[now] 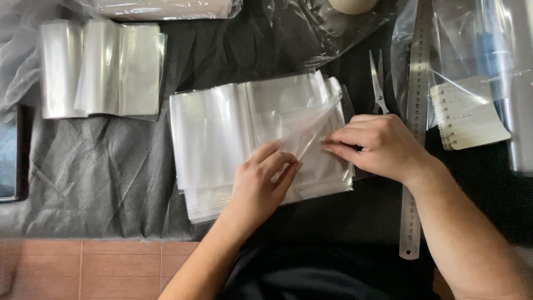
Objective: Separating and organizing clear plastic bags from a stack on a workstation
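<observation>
A thick stack of clear plastic bags lies on the dark cloth in the middle. My left hand rests flat on the stack's lower right part, fingers pressing the top bag. My right hand pinches the right edge of the top bag, which is lifted and creased between both hands.
A second pile of clear bags lies at the upper left. Small scissors, a long metal ruler and a spiral notepad under loose plastic lie at the right. A dark phone is at the left edge. Brown tiles show below.
</observation>
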